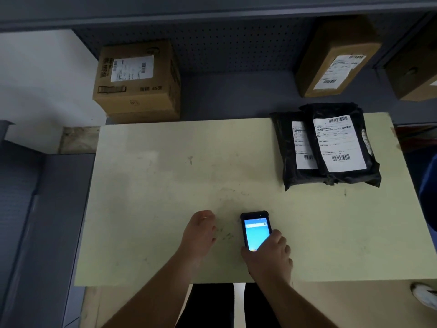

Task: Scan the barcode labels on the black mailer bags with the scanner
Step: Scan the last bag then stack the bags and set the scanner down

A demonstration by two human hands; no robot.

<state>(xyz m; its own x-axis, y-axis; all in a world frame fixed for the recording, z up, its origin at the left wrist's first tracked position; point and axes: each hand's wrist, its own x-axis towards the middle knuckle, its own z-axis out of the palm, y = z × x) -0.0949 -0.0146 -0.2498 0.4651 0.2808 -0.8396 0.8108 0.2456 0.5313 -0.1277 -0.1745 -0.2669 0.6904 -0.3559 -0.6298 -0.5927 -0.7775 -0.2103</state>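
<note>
Right hand is wrapped around the lower end of the scanner, screen lit and facing up, near the front edge of the tabletop. Left hand rests beside it, loosely curled, holding nothing. The two black mailer bags sit overlapped at the far right corner, labels up. They look soft, light and a bit slick, so I'd pinch an edge to shift one. Cardboard boxes behind are closed, contents unknown.
</note>
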